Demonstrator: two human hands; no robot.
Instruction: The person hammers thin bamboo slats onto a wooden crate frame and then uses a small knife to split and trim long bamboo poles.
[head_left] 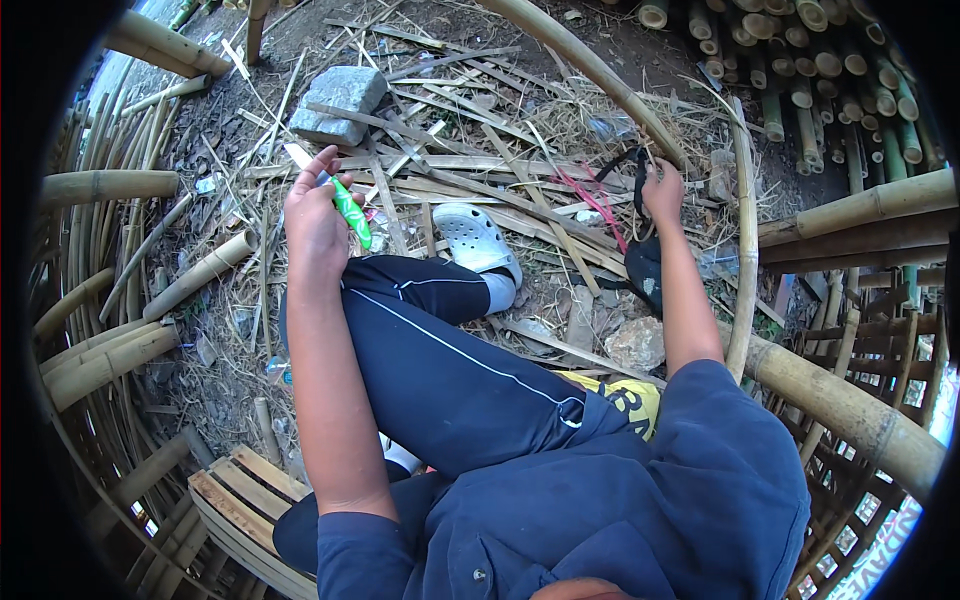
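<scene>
My left hand [315, 205] is closed loosely around a knife with a bright green, white-patterned handle [351, 216]. A pale blade seems to point away past my fingers. Over at the right, my right hand [662, 193] has its fingers closed on a black strap [640, 180], beside the lower end of a curved bamboo pole [610, 80]. The strap hangs toward a black bag-like item [647, 272], partly covered by my forearm. Pink string [598, 200] lies just left of that strap.
Split bamboo strips [480, 165] litter the ground ahead, with a grey stone block [345, 100] among them. Cut bamboo poles [800, 50] are stacked at the far right. A wooden slatted crate [245, 495] stands at the lower left. A thick pole [840, 405] runs along my right.
</scene>
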